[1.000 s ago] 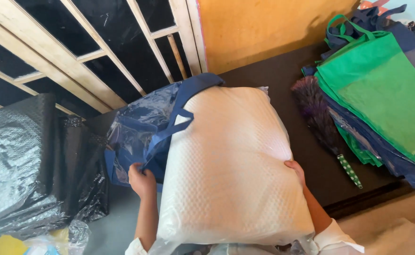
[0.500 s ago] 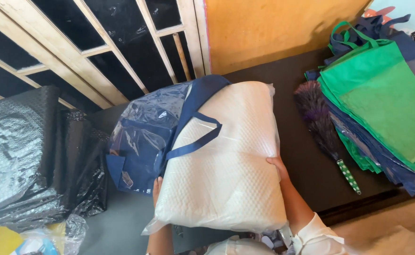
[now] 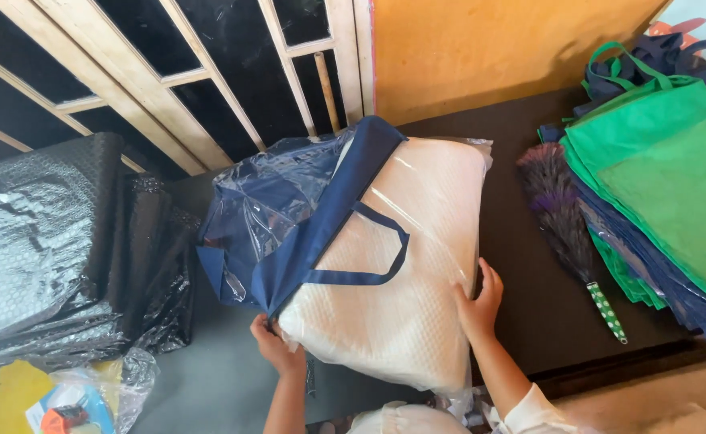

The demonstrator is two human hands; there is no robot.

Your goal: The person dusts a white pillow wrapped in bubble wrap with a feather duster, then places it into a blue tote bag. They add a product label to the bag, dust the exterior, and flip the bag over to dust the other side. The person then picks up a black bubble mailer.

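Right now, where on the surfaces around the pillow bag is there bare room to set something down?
A bare dark strip lies between the pillow bag and the feather duster. Some grey surface shows below the bag's blue flap, beside the left hand. The right edge is crowded with stacked green and blue bags.

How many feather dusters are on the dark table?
1. The feather duster lies on the dark table, between the white pillow and the green bags. Others may be hidden under the bags.

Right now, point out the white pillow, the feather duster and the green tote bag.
white pillow (image 3: 401, 321): head view, on its quilted middle.
feather duster (image 3: 558, 209): head view, on its dark plumes.
green tote bag (image 3: 667, 177): head view, on its flat front panel.
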